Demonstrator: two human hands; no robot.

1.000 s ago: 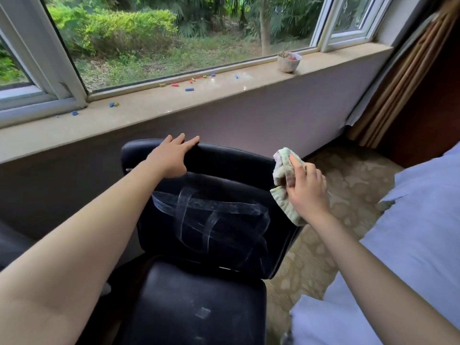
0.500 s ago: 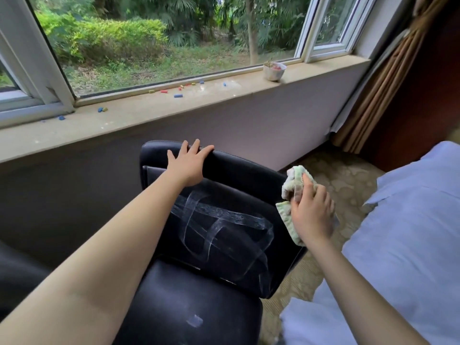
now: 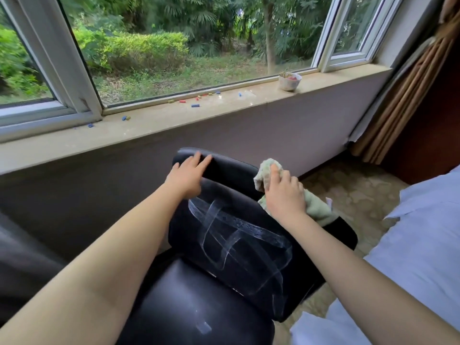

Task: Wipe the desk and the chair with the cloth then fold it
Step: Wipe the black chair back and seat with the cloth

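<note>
In the head view, the left hand (image 3: 185, 176) is laid flat on the backrest top of the black chair (image 3: 239, 247), arm outstretched, fingers (image 3: 202, 159) straight and holding nothing. The green cloth (image 3: 317, 209) is bunched under the right hand (image 3: 283, 195), gripped by its curled fingers, and pressed against the backrest's right edge.

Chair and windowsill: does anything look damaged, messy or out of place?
Yes. Clear tape strips crisscross the chair backrest, as if patching it, and small coloured pieces lie scattered along the windowsill. The wall covering by the curtain looks torn.
</note>
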